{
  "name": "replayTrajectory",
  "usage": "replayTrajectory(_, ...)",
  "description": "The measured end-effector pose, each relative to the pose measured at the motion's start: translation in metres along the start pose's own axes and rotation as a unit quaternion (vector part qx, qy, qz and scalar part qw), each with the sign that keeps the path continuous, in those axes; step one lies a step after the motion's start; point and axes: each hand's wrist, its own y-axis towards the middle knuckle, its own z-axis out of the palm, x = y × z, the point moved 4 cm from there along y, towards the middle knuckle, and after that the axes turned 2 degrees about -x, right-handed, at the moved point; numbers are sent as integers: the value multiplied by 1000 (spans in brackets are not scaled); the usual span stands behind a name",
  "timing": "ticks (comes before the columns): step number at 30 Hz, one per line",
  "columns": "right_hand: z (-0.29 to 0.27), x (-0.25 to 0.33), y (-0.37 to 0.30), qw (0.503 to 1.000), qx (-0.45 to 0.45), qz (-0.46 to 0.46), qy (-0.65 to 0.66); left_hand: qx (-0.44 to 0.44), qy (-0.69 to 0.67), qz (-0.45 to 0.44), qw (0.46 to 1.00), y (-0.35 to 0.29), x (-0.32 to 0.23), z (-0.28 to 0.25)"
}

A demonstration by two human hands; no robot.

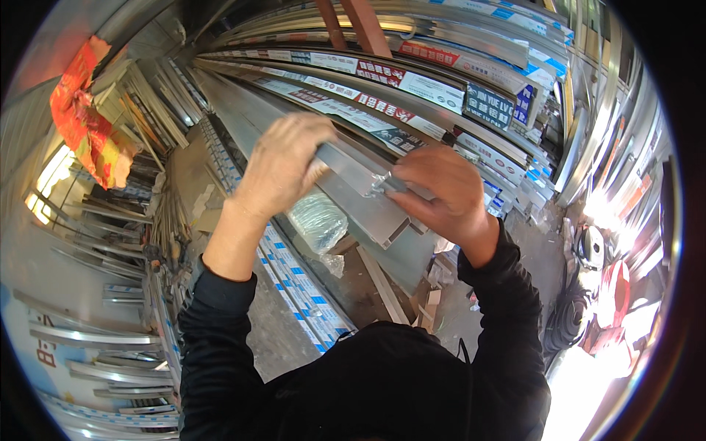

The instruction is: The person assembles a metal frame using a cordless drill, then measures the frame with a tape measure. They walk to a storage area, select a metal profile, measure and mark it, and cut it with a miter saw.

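In front of my chest I hold a short grey metal profile (348, 169) between both hands. My left hand (283, 158), slightly blurred, is closed around its left end. The fingers of my right hand (445, 192) pinch at the other end, where a small shiny metal fitting (379, 184) shows. Whether that fitting is joined to the profile, I cannot tell. Below my hands lies a wider grey profile (386, 218) with its hollow cut end toward me. Under my left wrist is a bundle wrapped in clear plastic (318, 219).
Long profiles with printed film (375, 110) are stacked ahead. Blue-and-white wrapped lengths (298, 283) run along the left. A red-and-yellow sheet (87, 117) hangs at far left. Wooden strips (382, 283) lie below the work surface. A coiled black hose-like bundle (565, 316) sits right.
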Motion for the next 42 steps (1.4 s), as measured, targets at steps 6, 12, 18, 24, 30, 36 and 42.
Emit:
replayTrajectory(6, 2, 0, -5, 997, -2, 75, 8, -24, 57, -20, 998, -2, 10, -14)
replayTrajectory(12, 12, 2, -4, 988, -39, 128, 78, -15, -44, -22, 999, -9, -2, 6)
replayTrajectory(18, 29, 9, 21, 982, 46, 116, 141, -7, -37, -48, 998, -22, 13, 16)
replayTrajectory(24, 58, 8, 52, 992, 116, 2, 47, -105, -100, -121, 982, -37, 18, 31)
replayTrajectory(30, 14, 47, 65, 994, 8, -108, -10, -363, -206, -365, 832, -66, 78, 38)
replayTrajectory(36, -71, 92, 61, 995, 2, -93, 34, -373, -789, -342, 349, -31, 155, 62)
replayTrajectory(42, -90, 136, 52, 982, -116, -147, -18, -526, -719, -379, 250, -15, 170, -11)
